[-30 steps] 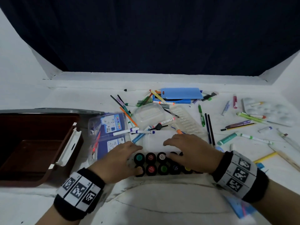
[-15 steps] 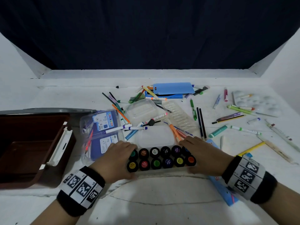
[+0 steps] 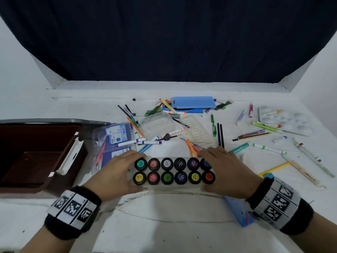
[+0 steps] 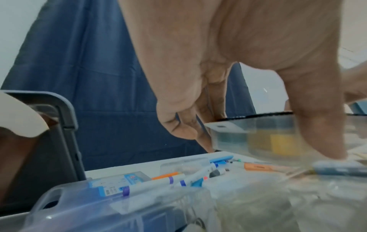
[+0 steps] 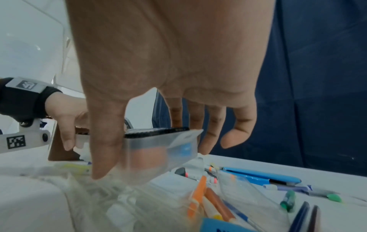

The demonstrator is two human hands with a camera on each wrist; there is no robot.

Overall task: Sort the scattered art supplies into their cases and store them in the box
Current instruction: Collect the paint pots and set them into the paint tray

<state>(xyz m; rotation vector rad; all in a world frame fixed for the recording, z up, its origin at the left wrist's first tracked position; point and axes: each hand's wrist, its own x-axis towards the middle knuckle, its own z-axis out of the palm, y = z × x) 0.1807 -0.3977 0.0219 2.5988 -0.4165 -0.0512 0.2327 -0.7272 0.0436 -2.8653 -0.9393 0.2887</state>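
A clear plastic case of poster paint pots with black lids in two rows is held just above the table near its front edge. My left hand grips its left end, thumb on the near side, fingers on the far side. My right hand grips the right end the same way. The brown storage box stands open at the left. Markers, pens and pencils lie scattered across the table behind the paint case.
A clear marker case with a blue label lies between the box and the paint case. An empty clear tub, a ribbed tray, a blue folder and a white palette sit farther back. A blue packet lies under my right wrist.
Both hands moved from the top of the paint case to its ends and took hold of it. The case has come toward me and lifted slightly.
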